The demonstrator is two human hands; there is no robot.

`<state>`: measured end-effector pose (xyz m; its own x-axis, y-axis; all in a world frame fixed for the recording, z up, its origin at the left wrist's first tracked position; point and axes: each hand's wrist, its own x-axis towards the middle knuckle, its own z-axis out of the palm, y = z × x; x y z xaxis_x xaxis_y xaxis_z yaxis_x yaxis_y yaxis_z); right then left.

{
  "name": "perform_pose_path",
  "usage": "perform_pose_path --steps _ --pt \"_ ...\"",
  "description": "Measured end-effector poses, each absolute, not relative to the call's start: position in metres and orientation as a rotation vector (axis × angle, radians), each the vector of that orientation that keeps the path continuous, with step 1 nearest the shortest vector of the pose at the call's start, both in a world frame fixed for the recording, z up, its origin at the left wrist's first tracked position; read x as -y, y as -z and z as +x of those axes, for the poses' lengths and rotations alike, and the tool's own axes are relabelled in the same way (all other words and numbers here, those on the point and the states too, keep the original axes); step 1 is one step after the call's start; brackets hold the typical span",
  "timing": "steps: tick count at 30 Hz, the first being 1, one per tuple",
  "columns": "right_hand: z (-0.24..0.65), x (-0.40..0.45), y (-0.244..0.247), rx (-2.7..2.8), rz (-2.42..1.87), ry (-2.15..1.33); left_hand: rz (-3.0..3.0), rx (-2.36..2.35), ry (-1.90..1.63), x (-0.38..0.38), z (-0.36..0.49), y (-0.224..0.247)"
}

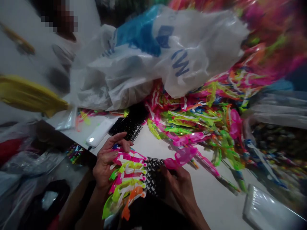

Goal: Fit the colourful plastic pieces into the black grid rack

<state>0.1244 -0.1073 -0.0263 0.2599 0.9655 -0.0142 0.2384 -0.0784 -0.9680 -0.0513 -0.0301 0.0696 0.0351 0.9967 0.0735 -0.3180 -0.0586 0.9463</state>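
Observation:
A black perforated plate point(153, 177) lies between my hands. Along its left side runs a row of bright plastic pieces point(130, 172) in pink, yellow-green and orange, with white parts and round ends towards the plate. My left hand point(107, 159) is at the left of this row, its fingers curled around the upper pieces. At the plate's right edge, my right hand point(178, 180) is closed, thumb and fingers together; its fingertips are dark and partly hidden. Close by its fingers is a pink translucent piece point(171, 163), and I cannot tell whether they touch it.
A heap of neon plastic pieces point(199, 121) spreads over the white table point(148, 143). Behind is a large white-and-blue plastic bag point(148, 60). Another black perforated plate point(129, 127) and a white device point(99, 132) lie left; a clear packet point(268, 207) lies at right.

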Motion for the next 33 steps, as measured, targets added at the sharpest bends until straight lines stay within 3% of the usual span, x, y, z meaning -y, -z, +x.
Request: perform_pose_path --steps 11,14,19,24,29,33 --pt "0.127 0.109 0.034 1.167 -1.591 -0.82 1.01 -1.057 -1.286 0.042 -0.061 -0.077" --pt "0.132 0.106 0.029 1.141 -1.589 -0.83 1.314 -1.066 -1.296 0.052 -0.068 -0.083" --pt "0.137 0.098 0.026 1.283 -1.651 -0.792 2.003 -1.151 -0.997 0.063 -0.064 -0.093" --pt "0.131 0.103 0.023 1.228 -1.6 -0.846 1.878 -1.125 -1.265 0.051 -0.049 -0.087" --pt "0.11 0.124 0.017 1.152 -1.478 -1.169 1.839 -1.087 -1.386 0.044 -0.04 -0.082" --pt "0.098 0.137 0.015 1.304 -1.513 -1.125 1.873 -1.076 -1.404 0.052 -0.043 -0.08"
